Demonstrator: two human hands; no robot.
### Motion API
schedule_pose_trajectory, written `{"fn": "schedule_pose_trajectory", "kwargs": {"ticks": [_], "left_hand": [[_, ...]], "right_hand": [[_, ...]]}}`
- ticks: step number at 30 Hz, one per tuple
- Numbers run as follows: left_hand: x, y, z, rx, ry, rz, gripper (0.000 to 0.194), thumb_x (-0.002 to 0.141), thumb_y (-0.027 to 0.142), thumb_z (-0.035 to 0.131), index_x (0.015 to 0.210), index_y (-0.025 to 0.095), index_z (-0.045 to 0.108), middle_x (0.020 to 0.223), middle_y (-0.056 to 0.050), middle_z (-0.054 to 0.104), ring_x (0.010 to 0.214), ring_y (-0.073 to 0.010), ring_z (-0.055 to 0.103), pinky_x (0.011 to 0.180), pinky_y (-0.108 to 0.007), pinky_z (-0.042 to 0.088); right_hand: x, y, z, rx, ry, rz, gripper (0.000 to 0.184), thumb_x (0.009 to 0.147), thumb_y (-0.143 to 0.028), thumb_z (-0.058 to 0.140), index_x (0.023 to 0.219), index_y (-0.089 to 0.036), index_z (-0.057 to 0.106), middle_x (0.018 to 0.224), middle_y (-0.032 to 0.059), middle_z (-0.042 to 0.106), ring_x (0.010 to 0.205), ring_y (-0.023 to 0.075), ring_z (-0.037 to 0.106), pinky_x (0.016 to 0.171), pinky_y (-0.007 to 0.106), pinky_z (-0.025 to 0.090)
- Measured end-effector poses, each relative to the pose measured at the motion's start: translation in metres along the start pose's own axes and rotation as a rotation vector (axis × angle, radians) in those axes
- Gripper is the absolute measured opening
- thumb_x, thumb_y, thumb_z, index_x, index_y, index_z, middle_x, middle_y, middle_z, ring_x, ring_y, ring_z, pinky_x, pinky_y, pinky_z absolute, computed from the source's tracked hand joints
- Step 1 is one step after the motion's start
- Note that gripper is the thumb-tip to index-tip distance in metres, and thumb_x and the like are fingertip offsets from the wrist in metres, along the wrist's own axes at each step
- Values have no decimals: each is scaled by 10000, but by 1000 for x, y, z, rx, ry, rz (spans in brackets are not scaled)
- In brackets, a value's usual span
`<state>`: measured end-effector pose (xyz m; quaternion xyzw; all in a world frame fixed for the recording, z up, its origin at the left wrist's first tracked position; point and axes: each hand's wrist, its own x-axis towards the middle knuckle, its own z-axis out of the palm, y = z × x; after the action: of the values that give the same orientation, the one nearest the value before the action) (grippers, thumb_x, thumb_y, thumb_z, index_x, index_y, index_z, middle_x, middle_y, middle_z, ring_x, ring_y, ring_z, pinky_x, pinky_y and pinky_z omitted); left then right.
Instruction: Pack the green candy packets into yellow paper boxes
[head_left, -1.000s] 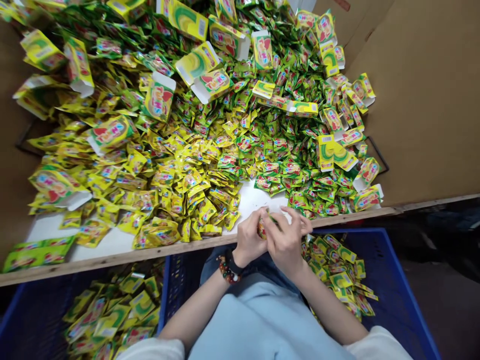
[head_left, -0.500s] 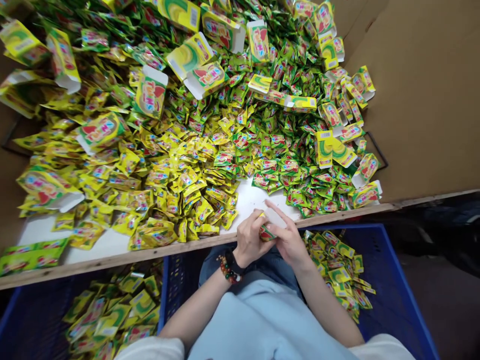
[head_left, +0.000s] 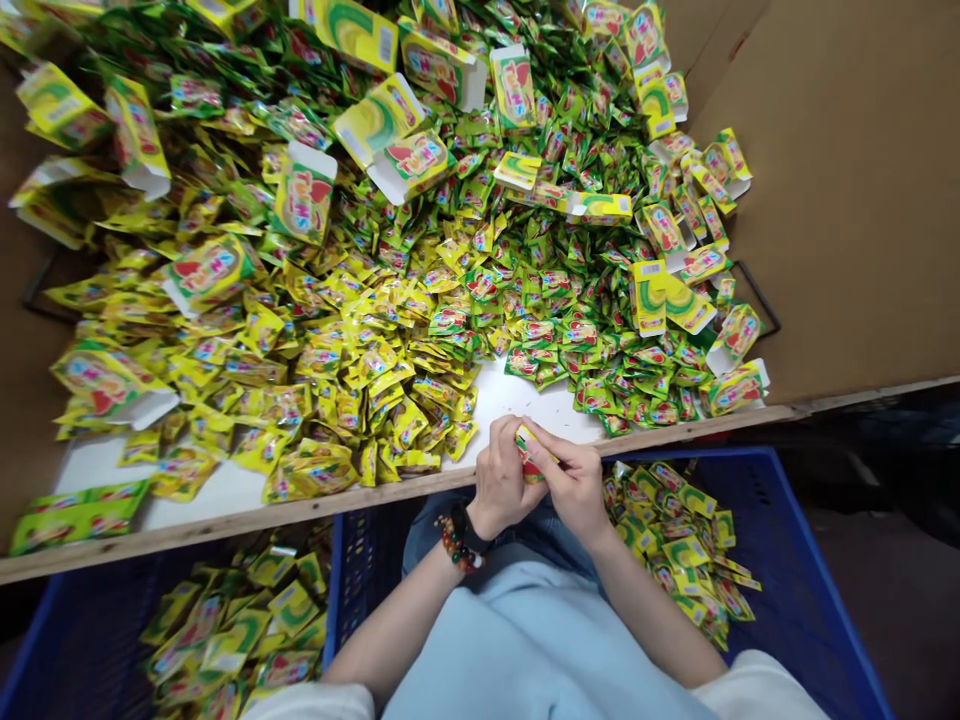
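Observation:
A small yellow, green and red candy box (head_left: 531,462) is held between my two hands at the table's front edge. My left hand (head_left: 501,475) wraps round its left side, with a beaded bracelet and a dark band on the wrist. My right hand (head_left: 576,480) grips it from the right, its fingers pressed on the upper end. Most of the box is hidden by the fingers. Just beyond lie yellow candy sachets (head_left: 409,415) to the left and green candy sachets (head_left: 600,390) to the right.
Several open-ended boxes (head_left: 304,195) lie on the sachet heap. A wooden edge (head_left: 247,515) fronts the white tabletop (head_left: 499,390). Brown boards (head_left: 847,200) flank it. Below stand a left blue crate (head_left: 75,630) and a right blue crate (head_left: 810,570), both holding yellow-green boxes.
The white flap that stood up from the box no longer shows. My right fingers, stretched out before, have folded in over the box's end. The view has shifted slightly.

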<state>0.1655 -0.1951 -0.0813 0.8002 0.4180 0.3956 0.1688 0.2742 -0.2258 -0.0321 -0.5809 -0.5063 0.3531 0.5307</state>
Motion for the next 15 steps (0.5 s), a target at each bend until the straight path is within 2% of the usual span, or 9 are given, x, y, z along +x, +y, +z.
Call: {"fn": "schedule_pose_trajectory", "kwargs": {"ticks": [3,7,10,12,15], "left_hand": [[1,1,-2,-33,12,-37,474,851,236,418,1317,174,359,1145,-144,571,1103,-264,572,845,-410,551],[1,0,-1,-71,10,-40,408,882,268,382,1277,172,410,1112,-138,583,1043,-259,592,834,-408,554],[3,-1,0,-73,-11,-3,375,888,252,364,1247,167,434,1068,-132,591,997,-245,611,786,-390,555],[3,-1,-4,-100,-65,22,416,878,334,431,1252,154,439,1080,-136,586,969,-243,619,756,-379,555],[3,0,-15,-149,-160,60,651,794,542,599,1281,137,451,1160,-159,577,1026,-267,609,783,-383,554]], "right_hand": [[-2,3,-1,-98,-56,-124,364,920,-303,561,1268,-242,648,1256,58,678,1145,259,668,996,430,555],[-4,16,4,-212,-15,-313,438,896,-245,592,1334,-232,589,1268,80,665,1125,255,679,947,397,591],[-7,19,7,-201,8,-330,395,907,-205,569,1295,-258,620,1214,56,700,1084,248,700,916,400,608],[-14,16,-4,-205,26,-303,348,908,-210,568,1237,-270,666,1156,46,731,1018,242,728,876,390,623],[-32,14,-52,-407,106,-217,297,901,-225,577,1159,-262,718,1067,58,766,916,237,753,813,365,626]]}}
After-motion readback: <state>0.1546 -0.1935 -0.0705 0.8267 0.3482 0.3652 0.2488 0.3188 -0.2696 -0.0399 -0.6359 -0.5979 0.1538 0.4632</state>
